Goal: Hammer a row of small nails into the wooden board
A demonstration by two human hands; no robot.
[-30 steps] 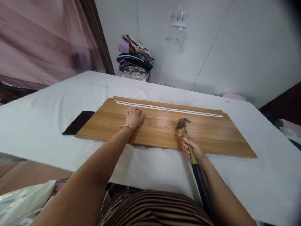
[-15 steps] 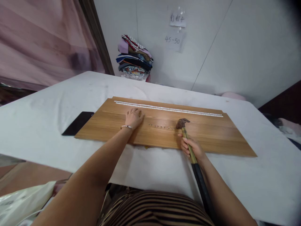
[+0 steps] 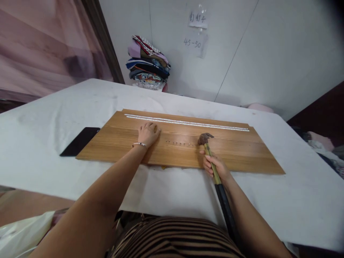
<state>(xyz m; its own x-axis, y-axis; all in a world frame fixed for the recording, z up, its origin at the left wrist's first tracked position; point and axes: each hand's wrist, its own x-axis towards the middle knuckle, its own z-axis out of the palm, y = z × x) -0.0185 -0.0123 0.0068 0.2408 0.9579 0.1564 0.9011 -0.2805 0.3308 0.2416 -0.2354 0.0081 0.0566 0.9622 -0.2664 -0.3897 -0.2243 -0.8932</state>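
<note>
A long wooden board lies across the white table. My left hand rests palm down on the board's left half, its fingers lying on the wood, with a bracelet at the wrist. My right hand is wrapped round the wooden handle of a claw hammer, whose rusty head is at the right end of a row of small nails in the board. Whether the head touches a nail cannot be made out. Two white measuring strips run along the board's far edge.
A flat black object touches the board's left end on the white table. Folded clothes are stacked beyond the far edge. Paper signs hang on the wall, and a pink curtain hangs at the left.
The whole view has shifted slightly, so the board, both hands and the background sit a little further left. Both hands keep their places on the board and the hammer.
</note>
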